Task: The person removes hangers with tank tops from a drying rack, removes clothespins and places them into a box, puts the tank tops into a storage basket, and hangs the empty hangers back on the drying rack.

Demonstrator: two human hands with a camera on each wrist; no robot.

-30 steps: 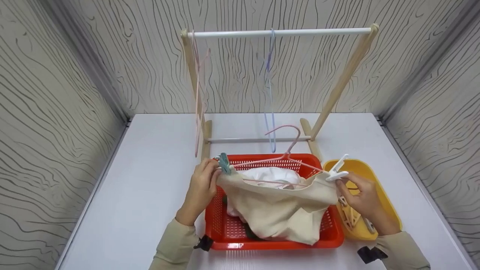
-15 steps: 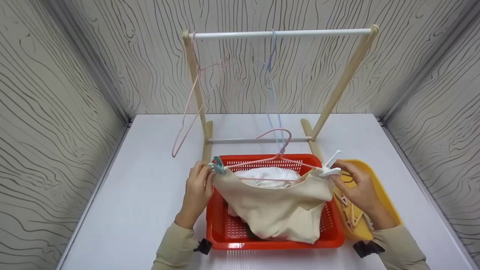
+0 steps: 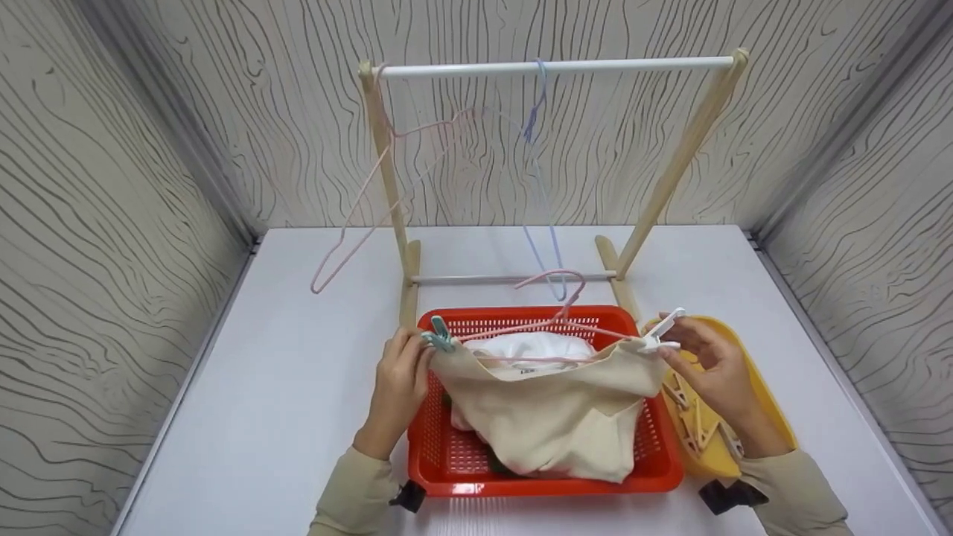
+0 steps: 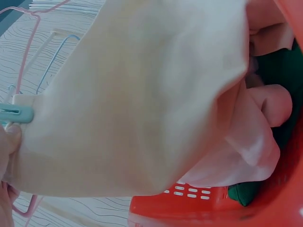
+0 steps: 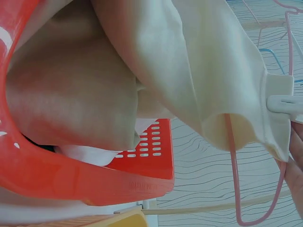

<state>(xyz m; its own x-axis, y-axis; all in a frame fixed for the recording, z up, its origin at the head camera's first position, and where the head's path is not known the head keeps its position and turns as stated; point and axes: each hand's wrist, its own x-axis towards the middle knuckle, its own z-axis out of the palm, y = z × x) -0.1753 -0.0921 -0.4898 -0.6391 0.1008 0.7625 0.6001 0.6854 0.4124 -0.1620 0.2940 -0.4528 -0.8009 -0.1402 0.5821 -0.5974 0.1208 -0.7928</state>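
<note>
A cream sleeveless top (image 3: 551, 417) hangs on a pink hanger (image 3: 569, 301) over the red basket (image 3: 476, 487). A teal clothespin (image 3: 439, 335) clips its left shoulder to the hanger, and a white clothespin (image 3: 659, 335) its right. My left hand (image 3: 398, 380) pinches the top's shoulder edge right beside the teal clothespin. At the other shoulder, the thumb and index finger of my right hand (image 3: 715, 365) pinch the white clothespin. In the right wrist view, the hanger's end (image 5: 234, 175) shows through the armhole.
Behind the basket stands a wooden rack with a white rail (image 3: 476, 71). From it hang another pink hanger (image 3: 350, 201) and a blue hanger (image 3: 547, 223). White cloth (image 3: 528, 346) lies in the basket. To its right, a yellow tub (image 3: 763, 394) holds several clothespins (image 3: 696, 424).
The held hanger's hook has dipped lower. My right fingers have shifted up around the white clothespin. On the rail, the pink hanger has swung round to face more broadly.
</note>
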